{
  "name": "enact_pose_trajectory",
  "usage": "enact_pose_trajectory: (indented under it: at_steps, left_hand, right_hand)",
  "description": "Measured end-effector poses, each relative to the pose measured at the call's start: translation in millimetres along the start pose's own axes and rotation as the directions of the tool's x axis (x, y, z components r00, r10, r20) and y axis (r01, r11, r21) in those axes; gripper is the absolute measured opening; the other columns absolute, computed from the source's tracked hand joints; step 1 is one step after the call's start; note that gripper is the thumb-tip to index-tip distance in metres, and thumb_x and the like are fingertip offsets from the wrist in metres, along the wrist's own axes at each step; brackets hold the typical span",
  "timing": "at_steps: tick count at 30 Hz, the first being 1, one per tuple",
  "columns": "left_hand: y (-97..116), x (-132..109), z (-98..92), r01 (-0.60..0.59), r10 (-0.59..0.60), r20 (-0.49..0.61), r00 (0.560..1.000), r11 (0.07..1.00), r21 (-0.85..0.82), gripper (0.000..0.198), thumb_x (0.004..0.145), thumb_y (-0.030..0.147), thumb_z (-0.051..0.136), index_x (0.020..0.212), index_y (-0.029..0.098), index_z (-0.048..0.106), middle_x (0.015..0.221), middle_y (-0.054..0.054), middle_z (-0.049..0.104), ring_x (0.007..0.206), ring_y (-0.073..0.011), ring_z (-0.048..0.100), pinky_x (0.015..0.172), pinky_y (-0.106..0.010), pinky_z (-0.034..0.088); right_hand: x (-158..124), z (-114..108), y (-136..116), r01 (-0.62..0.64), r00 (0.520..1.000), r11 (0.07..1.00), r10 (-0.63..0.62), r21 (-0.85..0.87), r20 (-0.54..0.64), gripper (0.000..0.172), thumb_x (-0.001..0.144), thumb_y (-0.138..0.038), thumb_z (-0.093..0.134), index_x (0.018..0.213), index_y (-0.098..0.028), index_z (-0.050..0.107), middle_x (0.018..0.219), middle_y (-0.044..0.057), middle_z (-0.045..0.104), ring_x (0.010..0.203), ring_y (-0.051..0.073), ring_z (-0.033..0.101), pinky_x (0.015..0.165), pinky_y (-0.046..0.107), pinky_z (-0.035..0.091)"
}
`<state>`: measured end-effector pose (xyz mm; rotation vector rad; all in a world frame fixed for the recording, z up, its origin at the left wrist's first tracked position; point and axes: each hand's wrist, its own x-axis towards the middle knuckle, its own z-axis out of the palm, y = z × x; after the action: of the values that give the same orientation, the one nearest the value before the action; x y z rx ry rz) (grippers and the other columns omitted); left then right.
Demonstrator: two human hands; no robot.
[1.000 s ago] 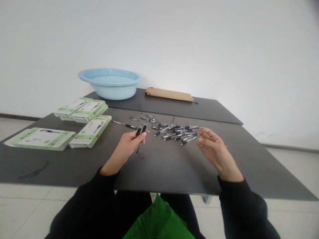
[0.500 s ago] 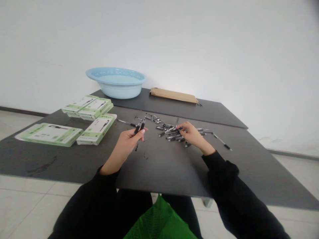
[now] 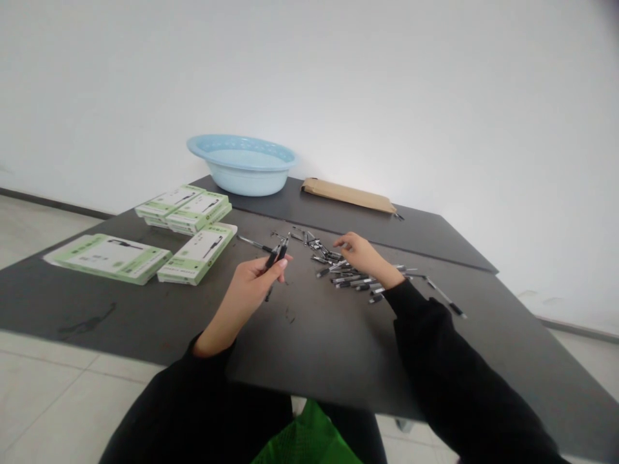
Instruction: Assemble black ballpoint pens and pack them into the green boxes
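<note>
My left hand [image 3: 251, 283] is closed round a small bunch of black-gripped clear pens [image 3: 277, 254], their tips pointing up and away. Over the table's middle hovers my right hand [image 3: 360, 252], its fingers loosely bent and a little apart, with nothing visible in them. Under and beside it lies a loose heap of pens [image 3: 355, 282], partly covered by the hand and wrist. Just beyond the fingertips is a scatter of small black and clear pieces that look like pen caps [image 3: 316, 245].
Green-and-white pen boxes [image 3: 198, 254] lie at the left, some stacked. A light blue basin [image 3: 246, 177] and a flat brown cardboard packet [image 3: 348, 193] stand at the back. Single pens lie left [image 3: 254, 243] and right [image 3: 447, 298] on the dark table [image 3: 309, 354].
My right hand has lifted off the pen heap and moved left and away, towards the small pieces. The left hand keeps its pens. The view has turned slightly left.
</note>
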<state>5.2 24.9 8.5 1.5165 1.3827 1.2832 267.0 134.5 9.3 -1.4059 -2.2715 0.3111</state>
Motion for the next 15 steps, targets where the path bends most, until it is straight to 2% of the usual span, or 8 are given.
enact_pose_trajectory:
  at_steps: [3,7,15]
  left_hand:
    - [2,-1,0.5,0.002,-0.002,-0.001,1.000,1.000,0.000,0.034,0.082,0.042,0.058,0.059,0.018,0.061,0.070,-0.002,0.067,0.049,-0.0109,0.045,0.048,-0.024,0.031]
    - [3,-1,1.2,-0.031,0.031,-0.017,0.999,0.999,-0.017,0.034,0.081,0.040,0.059,0.055,0.018,0.060,0.071,-0.003,0.068,0.055,-0.0134,0.051,0.052,-0.024,0.035]
    - [2,-1,0.8,-0.016,0.016,0.016,1.000,0.999,-0.029,0.032,0.081,0.040,0.059,0.058,0.018,0.064,0.059,-0.001,0.061,0.052,-0.0137,0.049,0.054,-0.025,0.035]
  right_hand:
    - [26,12,-5,0.030,0.997,0.991,-0.020,-0.132,0.079,0.028,0.085,-0.013,0.050,0.100,-0.013,0.074,0.101,0.011,0.065,0.089,0.017,0.061,0.088,0.025,0.043]
    - [53,29,-9,-0.014,0.982,0.961,0.065,-0.278,0.176,0.030,0.087,-0.018,0.050,0.103,-0.014,0.074,0.109,0.013,0.067,0.101,0.020,0.060,0.091,0.025,0.041]
    - [62,43,-14,-0.041,0.965,0.951,0.117,-0.307,0.235,0.027,0.083,-0.021,0.056,0.103,-0.018,0.074,0.107,0.010,0.073,0.101,0.022,0.063,0.088,0.028,0.043]
